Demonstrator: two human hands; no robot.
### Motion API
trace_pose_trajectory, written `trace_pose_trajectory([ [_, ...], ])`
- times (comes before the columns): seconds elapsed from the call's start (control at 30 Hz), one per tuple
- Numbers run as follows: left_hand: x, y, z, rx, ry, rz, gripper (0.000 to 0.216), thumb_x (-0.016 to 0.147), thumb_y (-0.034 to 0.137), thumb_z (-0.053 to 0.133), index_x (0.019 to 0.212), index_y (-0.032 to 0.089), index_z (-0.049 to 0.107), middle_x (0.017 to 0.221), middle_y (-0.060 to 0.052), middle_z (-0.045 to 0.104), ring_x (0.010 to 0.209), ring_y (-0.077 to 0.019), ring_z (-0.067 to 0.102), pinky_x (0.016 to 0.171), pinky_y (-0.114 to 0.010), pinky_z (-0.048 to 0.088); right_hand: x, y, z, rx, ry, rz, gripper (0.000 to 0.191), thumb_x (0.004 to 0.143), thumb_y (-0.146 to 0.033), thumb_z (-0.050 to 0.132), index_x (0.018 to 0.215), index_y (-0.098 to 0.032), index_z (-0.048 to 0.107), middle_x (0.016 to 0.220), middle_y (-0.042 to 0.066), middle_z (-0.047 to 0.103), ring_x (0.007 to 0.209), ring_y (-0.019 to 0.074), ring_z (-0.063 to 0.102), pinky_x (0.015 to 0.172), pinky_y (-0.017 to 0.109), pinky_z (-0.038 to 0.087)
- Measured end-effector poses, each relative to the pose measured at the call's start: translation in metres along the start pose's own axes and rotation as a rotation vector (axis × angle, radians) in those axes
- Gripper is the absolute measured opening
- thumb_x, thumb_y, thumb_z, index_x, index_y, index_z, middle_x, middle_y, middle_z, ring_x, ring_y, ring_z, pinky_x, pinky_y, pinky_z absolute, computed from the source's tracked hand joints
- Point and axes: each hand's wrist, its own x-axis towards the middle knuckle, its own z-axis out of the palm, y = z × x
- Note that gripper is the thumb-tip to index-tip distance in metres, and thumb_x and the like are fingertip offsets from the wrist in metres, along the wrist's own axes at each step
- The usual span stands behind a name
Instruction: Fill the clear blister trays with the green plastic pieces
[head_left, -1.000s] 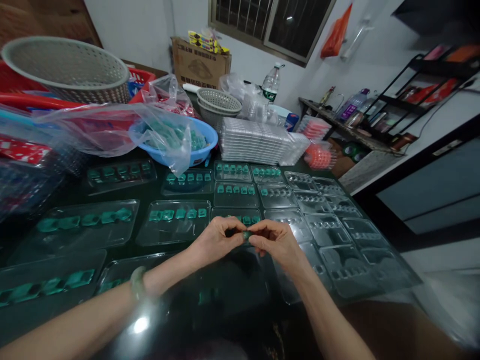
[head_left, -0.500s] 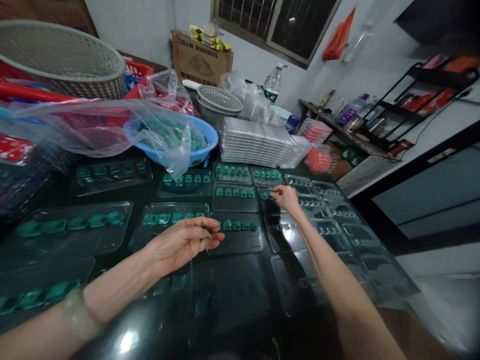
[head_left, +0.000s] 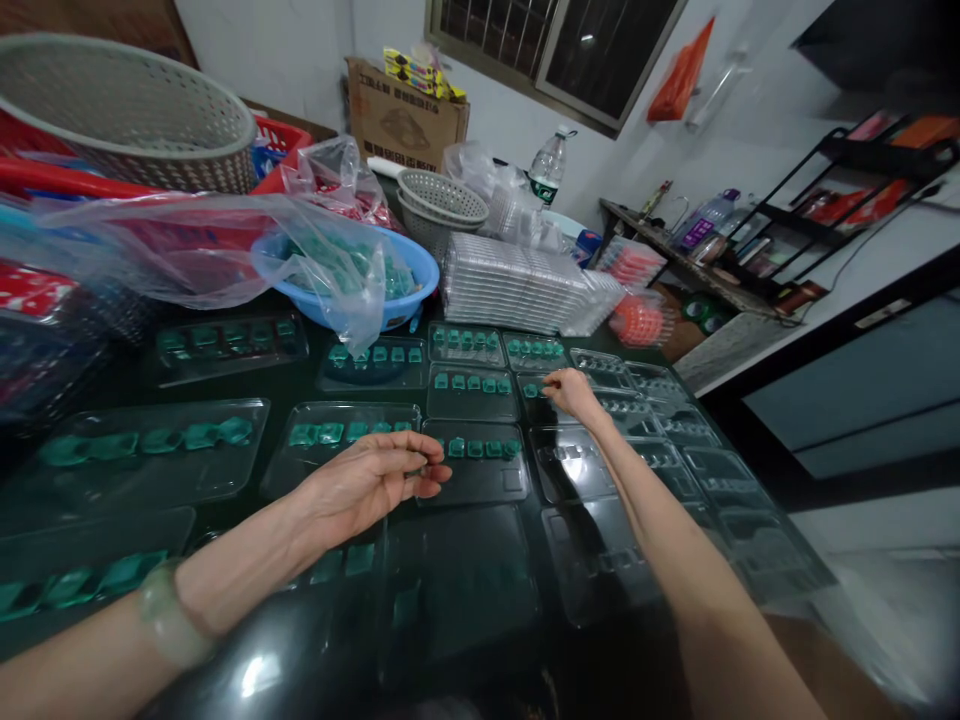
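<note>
My right hand (head_left: pixel 571 391) reaches over a clear tray (head_left: pixel 526 414) in the middle of the table, its thumb and fingertips pinched together on what looks like a small green piece, mostly hidden by the fingers. Beside them a green translucent square piece (head_left: pixel 531 391) sits in that tray. Nearer to me, my left hand (head_left: pixel 382 475) hovers with fingers curled round towards the thumb; whatever lies inside is too small and hidden to name. Its fingertips overlap a clear tray (head_left: pixel 469 485) bearing a row of green pieces (head_left: pixel 475 449).
More clear trays with green rows spread left, such as one tray (head_left: pixel 225 480). Trays at the right (head_left: pixel 724 490) show only clear shapes. Behind stand a blue basin (head_left: pixel 420 290) of green pieces under plastic film, stacked clear trays (head_left: pixel 517 285) and a large grey basket (head_left: pixel 172 130).
Both hands stay almost in place, the right still pinched over the same tray. The whole view has shifted very slightly.
</note>
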Motion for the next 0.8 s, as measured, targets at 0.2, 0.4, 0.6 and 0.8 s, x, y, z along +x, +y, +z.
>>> trace_pose_trajectory([
  [0.2,0.002,0.0,0.013,-0.066,-0.063,0.018,0.03,0.061,-0.007,0.05,0.083,0.009,0.064,0.093,-0.012,0.061,0.098,-0.0292,0.056,0.083,-0.037,0.046,-0.013,-0.014,0.003,-0.074,-0.01,-0.041,0.022,0.078,-0.022,0.05,0.091,-0.015,0.066,0.096,0.011,0.063,0.091,0.0207,0.056,0.079,0.027,0.04],
  [0.4,0.004,-0.001,0.021,-0.103,-0.158,0.057,0.041,0.056,-0.01,0.044,0.087,0.008,0.062,0.099,-0.013,0.059,0.101,-0.0294,0.054,0.087,-0.04,0.042,-0.018,-0.018,-0.014,-0.097,-0.001,-0.035,0.032,0.072,-0.02,0.059,0.104,-0.015,0.06,0.091,0.011,0.064,0.086,0.0209,0.058,0.073,0.026,0.041],
  [0.6,-0.001,-0.002,0.029,-0.249,-0.16,0.043,0.021,0.066,0.005,0.051,0.086,0.006,0.061,0.096,-0.016,0.059,0.099,-0.0303,0.054,0.086,-0.042,0.042,-0.049,-0.04,-0.052,0.056,0.141,-0.06,0.038,0.081,-0.024,0.049,0.117,-0.014,0.048,0.075,0.005,0.063,0.069,0.0166,0.057,0.066,0.028,0.043],
  [0.8,-0.002,-0.005,0.04,-0.315,-0.22,-0.042,0.036,0.078,0.037,0.049,0.09,0.005,0.059,0.094,-0.018,0.059,0.092,-0.0291,0.056,0.078,-0.042,0.043,-0.132,-0.124,-0.077,0.605,0.127,-0.425,0.02,0.078,-0.025,0.054,0.097,-0.021,0.06,0.078,0.002,0.059,0.068,0.0126,0.054,0.062,0.025,0.043],
])
